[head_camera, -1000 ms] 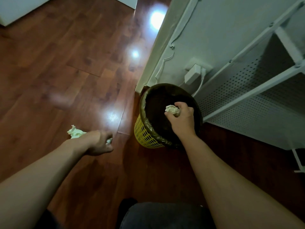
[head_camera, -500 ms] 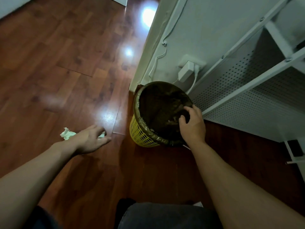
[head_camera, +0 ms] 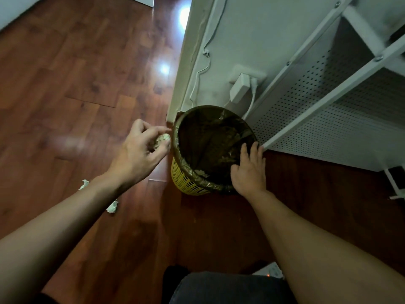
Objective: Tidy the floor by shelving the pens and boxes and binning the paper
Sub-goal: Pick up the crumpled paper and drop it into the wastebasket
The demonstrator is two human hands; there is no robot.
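Note:
A yellow mesh bin (head_camera: 186, 183) lined with a dark bag stands on the wooden floor against the wall. My left hand (head_camera: 140, 154) hovers just left of the bin's rim, shut on a crumpled paper ball (head_camera: 161, 139). My right hand (head_camera: 249, 170) rests on the bin's near right rim with its fingers spread, holding nothing. Crumpled paper (head_camera: 200, 172) lies inside the bin. Two more paper scraps lie on the floor beside my left forearm, one (head_camera: 84, 184) further left and one (head_camera: 112, 207) nearer.
A white perforated metal shelf unit (head_camera: 328, 119) stands right of the bin. A white wall (head_camera: 245, 36) carries a socket with a plugged adapter (head_camera: 240, 87) and a thin cable. My knee (head_camera: 228, 288) is at the bottom edge.
My right hand dropped its paper into the bin and settled on the rim. My left hand picked a paper ball off the floor and lifted it up beside the bin.

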